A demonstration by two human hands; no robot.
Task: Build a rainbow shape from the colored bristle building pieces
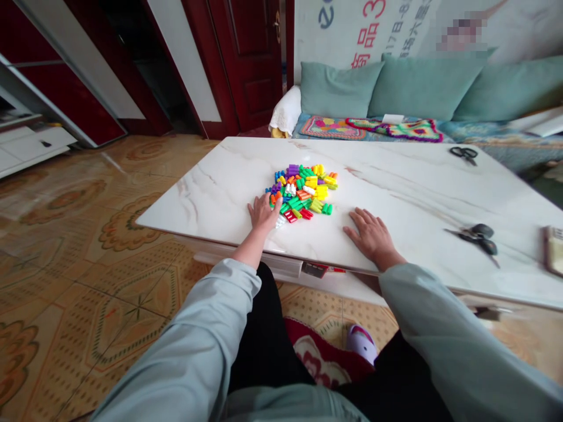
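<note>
A heap of small plastic building pieces [303,190] in red, green, yellow, orange, purple, blue and white lies on the white marble-patterned table [211,187]. My left hand [264,212] rests at the heap's near left edge, fingers apart and touching or very close to the pieces; I see nothing held in it. White pieces [280,221] lie just right of its wrist. My right hand [370,234] lies flat on the tabletop, to the right of the heap and apart from it, with its fingers spread and nothing in it.
Black-handled scissors [478,237] lie right of my right hand, and another pair of scissors [464,154] near the far edge. A box-like object [553,249] sits at the right edge. Behind the table stands a sofa with green cushions [341,91]. A purple shoe [361,344] shows below.
</note>
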